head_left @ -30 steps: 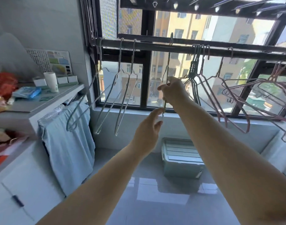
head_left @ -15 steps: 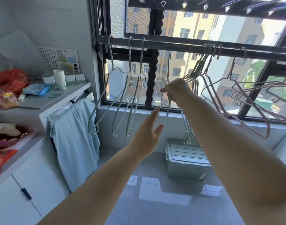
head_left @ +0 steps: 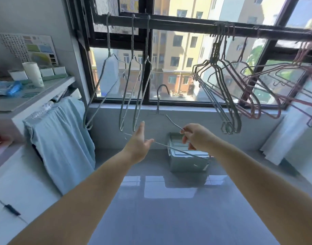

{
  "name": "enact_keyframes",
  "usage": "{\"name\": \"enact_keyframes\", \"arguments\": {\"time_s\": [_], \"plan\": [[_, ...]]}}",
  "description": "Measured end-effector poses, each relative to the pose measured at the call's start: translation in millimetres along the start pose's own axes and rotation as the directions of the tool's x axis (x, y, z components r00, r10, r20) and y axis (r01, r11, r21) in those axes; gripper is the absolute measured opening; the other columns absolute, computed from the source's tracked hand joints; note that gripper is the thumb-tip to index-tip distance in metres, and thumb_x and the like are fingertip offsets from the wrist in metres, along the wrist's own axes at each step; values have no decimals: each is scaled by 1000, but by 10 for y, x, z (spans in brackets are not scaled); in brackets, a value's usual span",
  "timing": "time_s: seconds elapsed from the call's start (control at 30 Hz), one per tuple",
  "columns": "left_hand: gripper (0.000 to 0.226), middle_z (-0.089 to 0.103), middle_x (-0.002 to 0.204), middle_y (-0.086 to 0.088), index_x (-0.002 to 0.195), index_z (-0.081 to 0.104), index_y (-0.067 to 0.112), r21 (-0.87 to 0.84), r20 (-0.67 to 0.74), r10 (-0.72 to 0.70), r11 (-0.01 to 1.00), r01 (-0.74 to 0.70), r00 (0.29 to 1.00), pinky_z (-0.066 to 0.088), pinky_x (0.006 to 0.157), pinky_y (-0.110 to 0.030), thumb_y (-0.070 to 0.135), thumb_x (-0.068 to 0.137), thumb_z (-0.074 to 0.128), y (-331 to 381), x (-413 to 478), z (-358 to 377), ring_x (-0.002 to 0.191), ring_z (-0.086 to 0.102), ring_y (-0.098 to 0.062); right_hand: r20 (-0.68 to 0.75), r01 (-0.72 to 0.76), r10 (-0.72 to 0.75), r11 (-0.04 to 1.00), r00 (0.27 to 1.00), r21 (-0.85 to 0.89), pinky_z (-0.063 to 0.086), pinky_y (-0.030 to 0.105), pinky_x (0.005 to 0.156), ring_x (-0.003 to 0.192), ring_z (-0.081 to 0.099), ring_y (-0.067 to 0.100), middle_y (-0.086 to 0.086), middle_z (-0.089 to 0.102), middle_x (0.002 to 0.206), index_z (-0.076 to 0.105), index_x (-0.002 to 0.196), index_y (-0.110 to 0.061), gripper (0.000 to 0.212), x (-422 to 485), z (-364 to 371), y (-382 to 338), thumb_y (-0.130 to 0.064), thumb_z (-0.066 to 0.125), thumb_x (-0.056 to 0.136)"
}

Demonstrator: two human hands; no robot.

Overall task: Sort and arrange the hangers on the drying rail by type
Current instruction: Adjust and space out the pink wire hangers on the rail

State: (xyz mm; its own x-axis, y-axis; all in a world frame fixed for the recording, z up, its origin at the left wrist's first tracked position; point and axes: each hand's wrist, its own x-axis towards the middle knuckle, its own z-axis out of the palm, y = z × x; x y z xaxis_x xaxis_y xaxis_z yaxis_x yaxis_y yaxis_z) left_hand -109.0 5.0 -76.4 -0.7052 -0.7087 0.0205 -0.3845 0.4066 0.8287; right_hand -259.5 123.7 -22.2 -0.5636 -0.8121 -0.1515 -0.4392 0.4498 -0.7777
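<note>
A dark drying rail [head_left: 178, 25] runs across the window. Three grey wire hangers [head_left: 134, 92] hang spaced apart at its left. A bunch of grey wire hangers [head_left: 217, 82] hangs right of centre, and pink hangers [head_left: 275, 89] crowd the far right. One grey wire hanger [head_left: 166, 117] is off the rail, below it, hook pointing up. My right hand [head_left: 195, 137] pinches its right shoulder wire. My left hand [head_left: 139, 144] is open, fingers straight, and its thumb side touches the hanger's bottom wire.
A grey lidded storage box [head_left: 188, 161] sits on the tiled floor under the window. A light blue cloth [head_left: 61, 138] hangs off a white cabinet at left, whose shelf [head_left: 27, 101] carries a cup and packets. White fabric [head_left: 289, 135] hangs at right.
My right hand took the single wire hanger off the rail and brought it down below the window sill. My left hand stayed open and now meets its bottom wire.
</note>
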Motion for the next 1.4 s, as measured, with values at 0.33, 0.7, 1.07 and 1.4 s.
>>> {"name": "enact_keyframes", "arguments": {"time_s": [0.33, 0.7, 1.07, 1.4], "plan": [[68, 2, 152, -16, 143, 2, 29, 197, -28, -304, 932, 304, 952, 26, 109, -45, 21, 92, 46, -588, 87, -5, 137, 17, -35, 59, 233, -237, 828, 970, -510, 44, 35, 64, 60, 50, 19, -9, 54, 74, 51, 101, -32, 23, -431, -258, 950, -18, 33, 97], [26, 63, 73, -8, 69, 59, 10, -32, 219, -104, 993, 114, 970, 51, 75, -31, 2, 91, 47, -848, -239, -94, 73, 59, -19, -161, 161, -296, 814, 941, -559, 34, 36, 97, 111, 50, 25, 3, 60, 115, 56, 118, -18, 32, -58, -148, 1348, -5, 48, 91], [24, 42, 56, -6, 75, 55, 8, -319, 132, -150, 930, 185, 980, 44, 45, -15, 5, 94, 41, -542, -365, -4, 44, 40, -8, 24, 204, -205, 945, 978, -256, 28, 6, 78, 119, 43, 20, 4, 46, 129, 53, 122, -19, 38, -61, 636, 968, -2, 50, 88], [32, 36, 60, 1, 86, 56, 15, -586, 28, -187, 793, 167, 982, 26, 46, -23, 7, 96, 26, -268, -226, 222, 42, 28, -6, 238, 182, -205, 977, 949, 115, 49, 38, 86, 95, 60, 22, 11, 61, 111, 52, 117, -14, 27, -558, 1294, 245, -26, 45, 95]]}}
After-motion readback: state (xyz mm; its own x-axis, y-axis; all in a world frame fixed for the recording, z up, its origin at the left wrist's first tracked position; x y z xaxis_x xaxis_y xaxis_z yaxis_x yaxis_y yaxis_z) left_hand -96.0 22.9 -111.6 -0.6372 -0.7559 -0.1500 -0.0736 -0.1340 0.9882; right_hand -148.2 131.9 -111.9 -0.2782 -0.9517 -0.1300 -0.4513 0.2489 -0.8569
